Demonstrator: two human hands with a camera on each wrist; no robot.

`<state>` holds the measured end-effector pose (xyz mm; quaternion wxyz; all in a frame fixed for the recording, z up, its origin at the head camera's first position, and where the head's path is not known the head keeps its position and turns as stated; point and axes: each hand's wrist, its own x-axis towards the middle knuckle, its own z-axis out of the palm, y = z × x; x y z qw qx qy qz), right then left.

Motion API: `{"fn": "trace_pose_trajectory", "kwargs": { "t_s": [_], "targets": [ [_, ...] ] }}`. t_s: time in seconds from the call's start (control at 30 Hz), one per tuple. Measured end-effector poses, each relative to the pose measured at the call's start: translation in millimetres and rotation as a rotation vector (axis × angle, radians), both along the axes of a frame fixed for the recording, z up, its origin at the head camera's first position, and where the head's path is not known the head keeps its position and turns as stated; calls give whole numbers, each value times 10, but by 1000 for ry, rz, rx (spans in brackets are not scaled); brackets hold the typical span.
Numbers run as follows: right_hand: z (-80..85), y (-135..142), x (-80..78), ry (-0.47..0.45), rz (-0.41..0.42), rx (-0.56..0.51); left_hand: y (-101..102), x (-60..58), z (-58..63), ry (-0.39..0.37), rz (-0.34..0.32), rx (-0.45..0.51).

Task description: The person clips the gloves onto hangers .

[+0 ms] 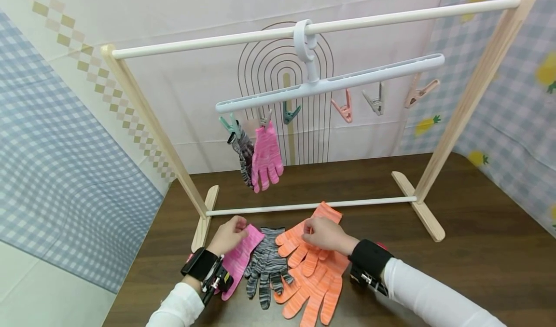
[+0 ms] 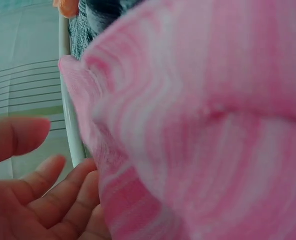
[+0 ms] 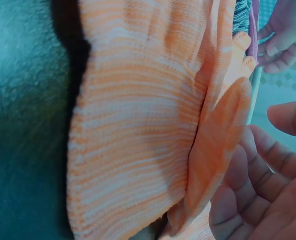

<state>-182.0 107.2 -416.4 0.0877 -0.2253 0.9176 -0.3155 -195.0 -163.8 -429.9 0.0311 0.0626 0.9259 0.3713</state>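
My left hand (image 1: 228, 236) is over the upper left edge of a pink glove (image 1: 241, 253) lying on the table; in the left wrist view its thumb and loosely bent fingers stand apart with nothing between them. Beside that glove lies a grey-black striped glove (image 1: 266, 259). My right hand (image 1: 326, 234) is above an orange glove (image 1: 293, 240), which overlaps a second orange glove (image 1: 319, 288). The right wrist view shows the right thumb apart from the relaxed fingers, which are close to the orange fabric (image 3: 132, 130); whether they touch it I cannot tell.
A white hanger (image 1: 330, 84) hangs from the rack's top rod (image 1: 208, 41). Several clips hang along it; those at its left end hold a grey-black glove (image 1: 244, 156) and a pink glove (image 1: 267, 158). The lower rod (image 1: 269, 209) runs behind the gloves, between wooden feet (image 1: 418, 206).
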Motion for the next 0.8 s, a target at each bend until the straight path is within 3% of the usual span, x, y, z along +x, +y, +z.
{"fn": "trace_pose_trajectory", "kwargs": {
  "t_s": [0.8],
  "targets": [
    [18,88,35,-3,-5,-12,-54,-61,-97,23,-60,-204]
  ]
}}
